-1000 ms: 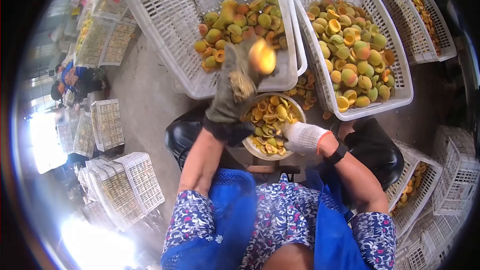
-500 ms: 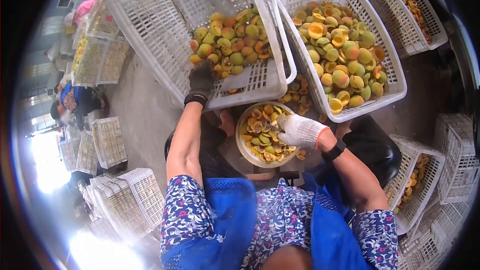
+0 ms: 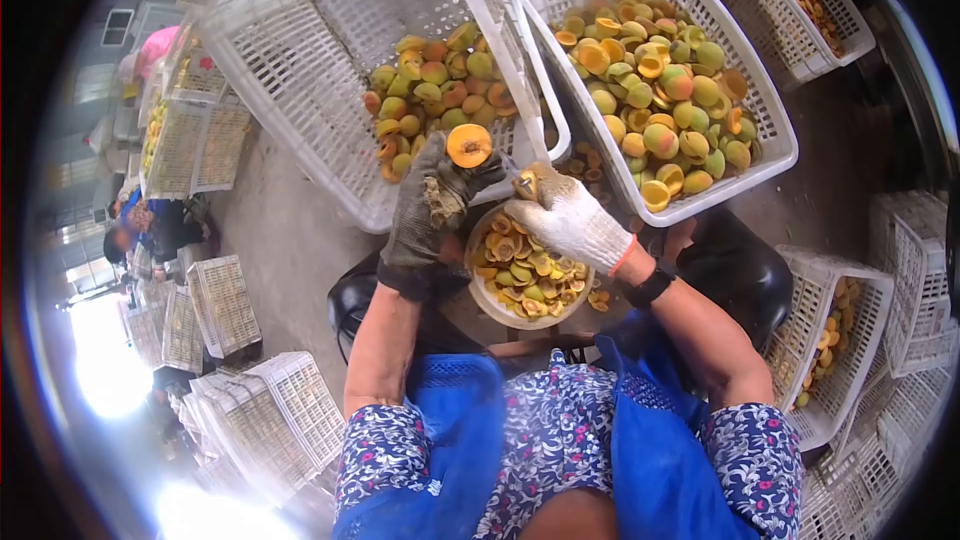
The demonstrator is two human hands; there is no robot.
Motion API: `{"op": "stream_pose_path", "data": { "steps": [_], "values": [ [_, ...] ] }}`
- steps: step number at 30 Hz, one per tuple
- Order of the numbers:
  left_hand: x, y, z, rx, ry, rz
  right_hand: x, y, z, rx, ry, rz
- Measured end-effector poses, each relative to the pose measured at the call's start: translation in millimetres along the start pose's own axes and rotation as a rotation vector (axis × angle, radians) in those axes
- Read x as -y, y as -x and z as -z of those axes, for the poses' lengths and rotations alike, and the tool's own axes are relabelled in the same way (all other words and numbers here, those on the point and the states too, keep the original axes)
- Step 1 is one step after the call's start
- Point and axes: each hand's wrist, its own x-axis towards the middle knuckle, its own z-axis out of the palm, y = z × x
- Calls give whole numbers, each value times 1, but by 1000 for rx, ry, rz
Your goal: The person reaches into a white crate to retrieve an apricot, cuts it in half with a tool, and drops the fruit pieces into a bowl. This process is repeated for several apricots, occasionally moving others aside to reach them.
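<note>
My left hand (image 3: 430,205), in a dirty grey glove, grips a halved fruit (image 3: 468,146) with its orange cut face turned up. Close on its right, my right hand (image 3: 575,220) in a white knitted glove is closed around a small tool (image 3: 527,183) with a yellowish handle; its tip is hard to make out. Both hands are above the near edge of a tilted white crate (image 3: 330,155) of green and orange fruit (image 3: 440,80). Below them stands a round tub (image 3: 482,298) of cut fruit pieces (image 3: 530,275).
A second white crate (image 3: 785,155), full of halved fruit, stands to the right, with another crate (image 3: 855,45) beyond it. More crates (image 3: 265,410) are stacked at the lower left and lower right. A co-worker (image 3: 150,225) is at the far left.
My left hand has come out of the tilted crate and back toward me with a halved fruit. My right hand has risen from the tub to beside it, and its tool now shows.
</note>
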Motion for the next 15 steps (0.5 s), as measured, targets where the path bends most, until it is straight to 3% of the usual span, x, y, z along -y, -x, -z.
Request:
{"op": "stream_pose_path", "data": {
  "steps": [1, 3, 4, 5, 7, 9, 11, 13, 15],
  "values": [
    [2, 4, -7, 7, -1, 6, -1, 1, -2, -7, 3, -5],
    [1, 9, -25, 98, -1356, -471, -14, 3, -10, -63, 96, 114],
    [12, 3, -17, 69, -1259, -512, -20, 4, -10, -111, 582, 391],
    [19, 3, -21, 78, -1261, -510, -25, 6, -12, -118, 584, 385],
    [34, 8, -39, 29, -432, -339, -28, 9, -12, -125, 693, 326],
    [43, 6, -38, 21, -393, -306, -32, 9, -14, -152, 618, 277],
    [51, 3, -27, 181, -270, -307, -33, 11, -15, -182, 543, 229],
    [57, 6, -33, 169, -305, -347, -32, 15, -16, -229, 762, 280],
    [63, 4, -33, 153, -341, -382, -36, 16, -17, -216, 782, 262]
  ]
}}
